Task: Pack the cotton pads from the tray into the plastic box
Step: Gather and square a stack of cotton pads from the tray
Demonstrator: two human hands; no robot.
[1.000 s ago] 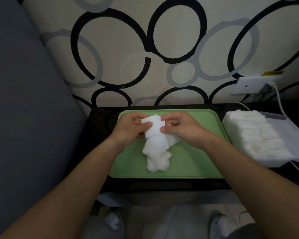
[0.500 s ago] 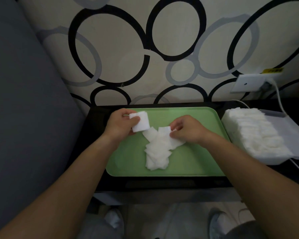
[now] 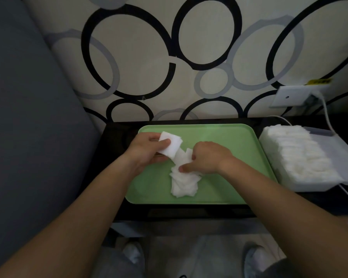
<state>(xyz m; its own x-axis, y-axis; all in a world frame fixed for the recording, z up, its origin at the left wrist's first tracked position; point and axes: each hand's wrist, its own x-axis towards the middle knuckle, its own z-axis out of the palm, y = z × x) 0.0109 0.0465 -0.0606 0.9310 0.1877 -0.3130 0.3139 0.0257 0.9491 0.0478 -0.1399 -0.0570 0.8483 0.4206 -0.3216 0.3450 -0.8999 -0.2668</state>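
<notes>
A green tray [image 3: 229, 141] lies on a black table, with a loose pile of white square cotton pads [image 3: 184, 184] in its middle. My left hand [image 3: 147, 151] holds a small stack of pads [image 3: 172, 146] above the tray's back left part. My right hand [image 3: 206, 158] reaches down onto the top of the pile, thumb and fingers pinching pads there. To the right of the tray stands the white plastic box [image 3: 313, 185], filled with rows of upright cotton pads [image 3: 295, 151].
The box's open lid [image 3: 333, 155] lies flat on its right side. A wall socket [image 3: 293, 96] with a white cable [image 3: 327, 117] hangs behind the box. A grey sofa [image 3: 28, 127] fills the left. My feet show below the table's front edge.
The hands, together on one stack a second ago, have parted. My left hand keeps the stack at the back left; my right hand has dropped lower onto the pile.
</notes>
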